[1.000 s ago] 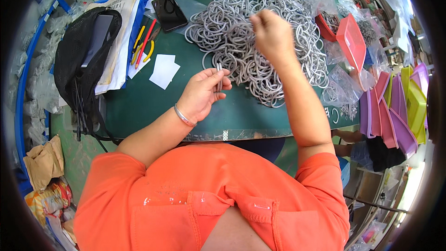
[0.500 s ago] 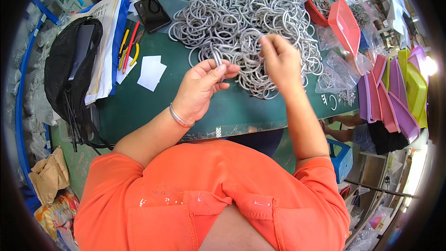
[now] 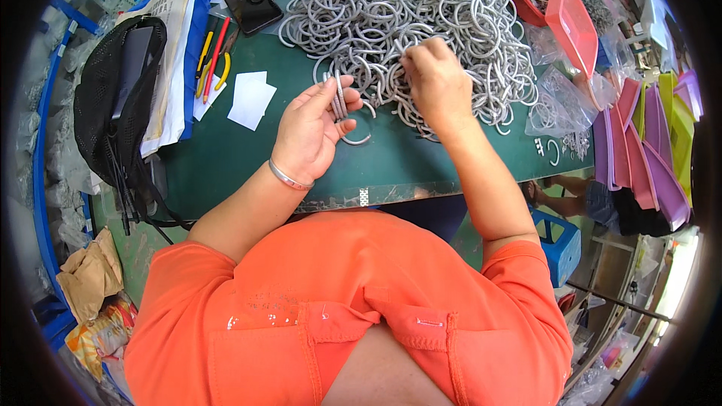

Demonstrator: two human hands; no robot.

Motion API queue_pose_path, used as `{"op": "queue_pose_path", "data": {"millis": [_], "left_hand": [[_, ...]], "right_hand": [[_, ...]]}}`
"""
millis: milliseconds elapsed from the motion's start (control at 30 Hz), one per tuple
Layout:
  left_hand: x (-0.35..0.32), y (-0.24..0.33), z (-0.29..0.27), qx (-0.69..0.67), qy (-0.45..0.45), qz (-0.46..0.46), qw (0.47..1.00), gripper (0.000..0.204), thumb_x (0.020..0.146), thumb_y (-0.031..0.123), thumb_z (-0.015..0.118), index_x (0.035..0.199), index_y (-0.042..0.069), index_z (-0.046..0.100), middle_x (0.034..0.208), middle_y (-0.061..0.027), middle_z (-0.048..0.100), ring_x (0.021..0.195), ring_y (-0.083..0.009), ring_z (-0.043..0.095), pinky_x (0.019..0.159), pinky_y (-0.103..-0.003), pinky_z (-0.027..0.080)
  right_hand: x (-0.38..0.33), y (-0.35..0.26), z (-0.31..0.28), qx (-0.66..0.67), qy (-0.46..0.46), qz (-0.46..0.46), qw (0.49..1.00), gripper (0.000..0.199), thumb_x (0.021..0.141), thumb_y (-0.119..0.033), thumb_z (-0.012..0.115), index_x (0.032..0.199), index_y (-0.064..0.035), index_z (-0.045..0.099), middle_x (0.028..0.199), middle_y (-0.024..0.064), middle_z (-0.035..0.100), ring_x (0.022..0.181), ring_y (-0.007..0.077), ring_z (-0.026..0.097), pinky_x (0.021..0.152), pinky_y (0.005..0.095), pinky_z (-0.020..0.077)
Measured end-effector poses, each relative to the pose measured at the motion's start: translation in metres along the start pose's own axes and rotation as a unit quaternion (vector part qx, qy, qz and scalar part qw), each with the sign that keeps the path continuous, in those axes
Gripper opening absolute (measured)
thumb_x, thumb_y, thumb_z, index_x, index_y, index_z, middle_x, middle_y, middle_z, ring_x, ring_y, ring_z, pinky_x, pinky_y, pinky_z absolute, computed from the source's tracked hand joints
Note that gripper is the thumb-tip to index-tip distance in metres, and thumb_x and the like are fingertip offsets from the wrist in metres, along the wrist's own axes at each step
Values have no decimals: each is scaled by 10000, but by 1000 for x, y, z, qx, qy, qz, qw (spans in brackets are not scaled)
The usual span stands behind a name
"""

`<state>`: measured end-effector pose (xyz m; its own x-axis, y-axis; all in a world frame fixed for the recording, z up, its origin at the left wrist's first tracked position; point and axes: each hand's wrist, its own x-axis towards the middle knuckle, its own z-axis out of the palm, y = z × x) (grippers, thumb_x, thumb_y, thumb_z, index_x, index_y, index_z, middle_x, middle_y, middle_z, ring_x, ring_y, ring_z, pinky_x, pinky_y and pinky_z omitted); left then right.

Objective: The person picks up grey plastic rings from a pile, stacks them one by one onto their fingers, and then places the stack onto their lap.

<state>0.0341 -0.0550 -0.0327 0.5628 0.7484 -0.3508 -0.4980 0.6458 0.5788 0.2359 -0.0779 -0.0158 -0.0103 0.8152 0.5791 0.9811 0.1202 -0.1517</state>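
A large heap of silver-grey curved ring pieces (image 3: 481, 22) lies on the green tabletop in front of me. My left hand (image 3: 310, 124), with a bangle on the wrist, is closed on several of these rings (image 3: 338, 98), held together between thumb and fingers at the heap's near left edge. Below those fingers, one loose curved piece (image 3: 359, 140) shows against the table. My right hand (image 3: 438, 84) is over the near part of the heap, its fingers bent together and pointing left; whatever they pinch is hidden behind the hand.
Left on the table are a phone (image 3: 252, 4), pliers with yellow handles (image 3: 218, 79), a red pen (image 3: 216, 60), white paper cards (image 3: 251, 100) and a black mesh bag (image 3: 98, 98). At the right are a red tray (image 3: 571, 26), clear plastic bags (image 3: 560, 98) and stacked coloured bins (image 3: 632, 143).
My right hand has come lower and left against the heap. My left hand has turned, showing more of its rings, and a loose piece now shows below it. The whole view has shifted slightly.
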Motion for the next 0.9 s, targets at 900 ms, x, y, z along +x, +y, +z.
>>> {"op": "queue_pose_path", "data": {"millis": [900], "left_hand": [[3,7,-6,645,-183,93,736,101,852,109,606,860,19,563,763,-71,610,662,-199,564,640,-316,456]], "right_hand": [[-1,21,-31,283,1,240,928,136,829,-24,628,941,42,589,785,91,677,698,106,623,642,242,497]]}}
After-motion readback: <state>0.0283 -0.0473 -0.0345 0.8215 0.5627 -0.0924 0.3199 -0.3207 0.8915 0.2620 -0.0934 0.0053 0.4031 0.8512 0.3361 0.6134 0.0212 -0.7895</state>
